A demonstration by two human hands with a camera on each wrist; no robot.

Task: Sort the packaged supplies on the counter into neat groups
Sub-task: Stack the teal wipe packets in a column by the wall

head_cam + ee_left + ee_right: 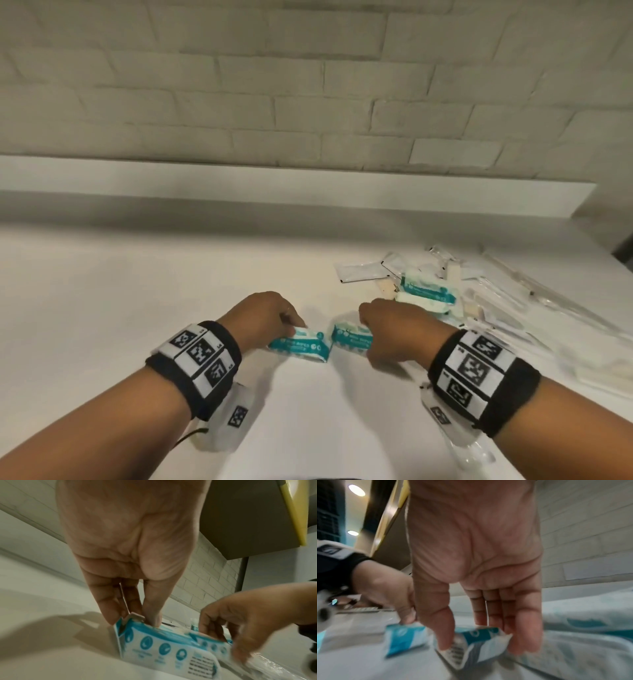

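Observation:
Two teal-and-white wipe packets sit side by side on the white counter [137,291]. My left hand [294,329] pinches the left packet [301,346] by its top edge; the left wrist view shows thumb and fingers of the left hand [132,620] closed on that left packet [163,649]. My right hand [367,337] grips the right packet [351,338]. In the right wrist view, the right hand [481,645] holds that packet [479,632] between thumb and fingers, with the left packet [404,638] beside it.
A loose pile lies at the counter's right: more teal packets [428,291], flat white sachets [363,275] and long clear wrapped items [520,291]. A low white ledge [274,192] and a brick wall [308,85] close the back.

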